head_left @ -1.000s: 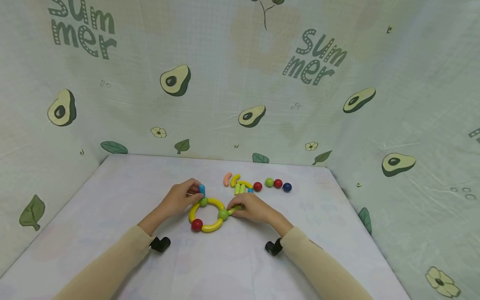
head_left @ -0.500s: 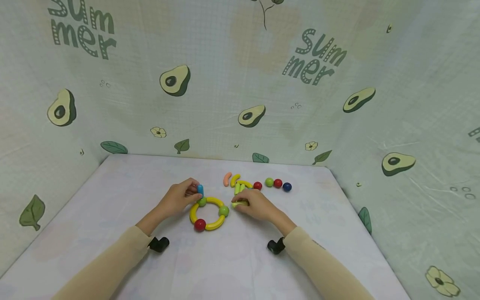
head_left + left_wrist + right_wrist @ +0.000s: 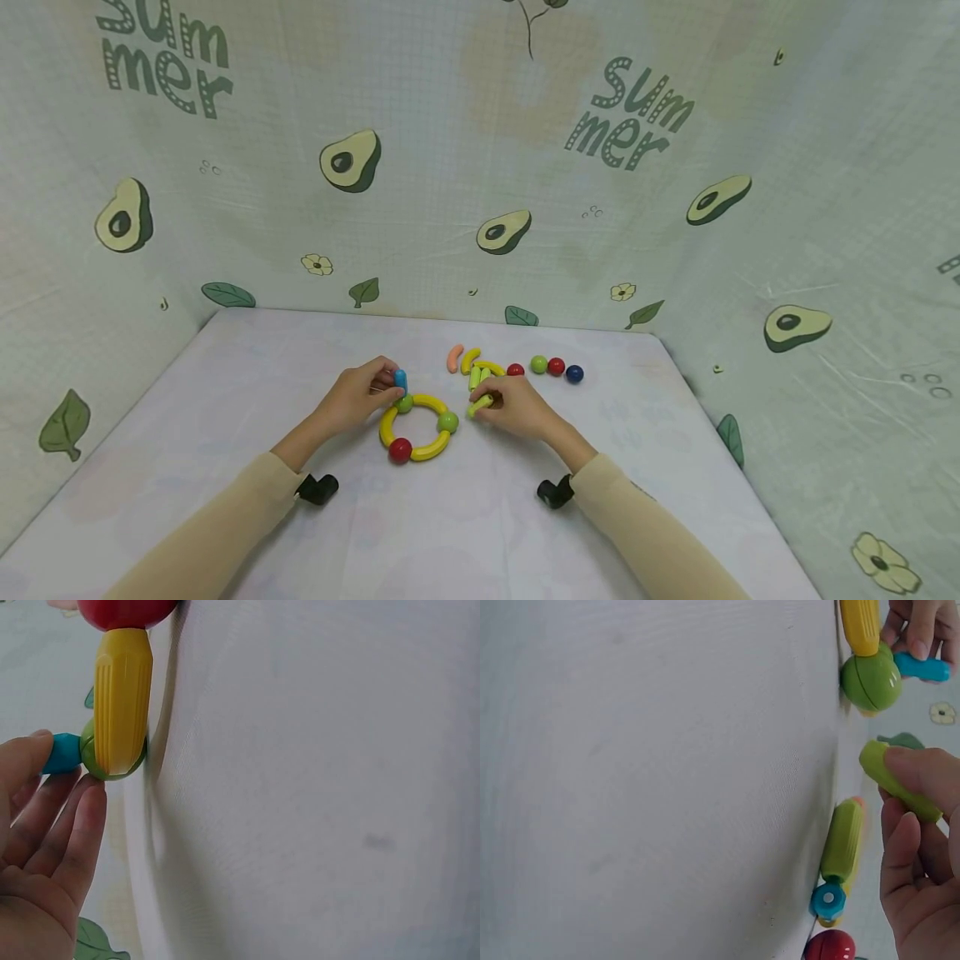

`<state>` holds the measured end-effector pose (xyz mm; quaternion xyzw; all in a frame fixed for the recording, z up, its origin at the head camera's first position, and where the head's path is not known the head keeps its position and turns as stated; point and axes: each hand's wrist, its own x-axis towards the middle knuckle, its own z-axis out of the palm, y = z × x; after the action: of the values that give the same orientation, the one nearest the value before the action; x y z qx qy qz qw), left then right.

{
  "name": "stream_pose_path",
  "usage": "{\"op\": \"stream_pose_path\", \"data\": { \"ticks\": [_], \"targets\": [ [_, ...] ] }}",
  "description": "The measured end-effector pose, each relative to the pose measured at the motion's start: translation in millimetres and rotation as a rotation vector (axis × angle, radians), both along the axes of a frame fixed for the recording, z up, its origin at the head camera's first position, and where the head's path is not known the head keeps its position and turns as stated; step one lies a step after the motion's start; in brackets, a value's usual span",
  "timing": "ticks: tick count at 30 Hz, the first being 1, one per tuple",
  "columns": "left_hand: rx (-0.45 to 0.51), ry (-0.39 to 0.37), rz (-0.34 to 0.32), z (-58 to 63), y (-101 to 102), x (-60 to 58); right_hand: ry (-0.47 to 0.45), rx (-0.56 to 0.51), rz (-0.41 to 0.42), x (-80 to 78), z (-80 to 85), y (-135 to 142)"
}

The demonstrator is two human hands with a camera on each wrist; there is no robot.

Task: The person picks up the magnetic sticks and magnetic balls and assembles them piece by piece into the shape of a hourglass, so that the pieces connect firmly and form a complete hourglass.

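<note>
A ring of yellow curved sticks [image 3: 431, 451] joined by two green balls [image 3: 447, 422] and a red ball [image 3: 401, 451] lies on the table. At its far side my left hand [image 3: 354, 397] pinches a blue stick [image 3: 401, 382] that stands upright on the far green ball [image 3: 90, 754]. My right hand [image 3: 521, 408], just right of the ring, pinches a short light green stick [image 3: 896, 780] between thumb and fingers. That stick is tilted and apart from the nearest green ball [image 3: 871, 681]. In the left wrist view a yellow curved stick [image 3: 122, 697] partly covers the far ball.
Behind my right hand lie light green sticks [image 3: 476, 379], yellow curved sticks [image 3: 470, 360], a peach curved stick [image 3: 454, 359] and a blue stick [image 3: 829, 900]. Farther right sit red balls [image 3: 556, 367], a green ball [image 3: 538, 364] and a dark blue ball [image 3: 574, 374]. A printed cloth [image 3: 420, 275] rises behind the table.
The light green stick has come away from the ring's right green ball, moving right in my right hand and turning. The ring has shifted slightly; my left hand keeps its hold on the blue stick.
</note>
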<state>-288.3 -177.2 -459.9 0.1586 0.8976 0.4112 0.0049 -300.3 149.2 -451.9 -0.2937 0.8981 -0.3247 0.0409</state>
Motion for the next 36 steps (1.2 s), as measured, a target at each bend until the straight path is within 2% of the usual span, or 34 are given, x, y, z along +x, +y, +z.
{"op": "stream_pose_path", "data": {
  "ticks": [6,15,23,27,36],
  "targets": [
    [-0.002,0.011,0.001,-1.8,-0.3,-0.1,0.008,-0.046,-0.028,0.4,2.2,-2.4],
    [0.001,0.014,-0.003,-1.1,-0.3,0.0,0.028,-0.101,0.035,2.9,4.5,-6.8],
    [-0.012,0.017,0.003,-0.4,-0.6,1.4,0.014,-0.198,0.018,6.8,9.0,-16.3],
    [-0.023,0.024,0.011,-0.7,-0.9,1.6,-0.005,-0.206,0.027,7.3,9.3,-22.5],
    [-0.016,0.043,0.017,-0.4,-1.0,2.5,0.031,-0.193,0.038,12.8,10.2,-34.1]
  ]
}}
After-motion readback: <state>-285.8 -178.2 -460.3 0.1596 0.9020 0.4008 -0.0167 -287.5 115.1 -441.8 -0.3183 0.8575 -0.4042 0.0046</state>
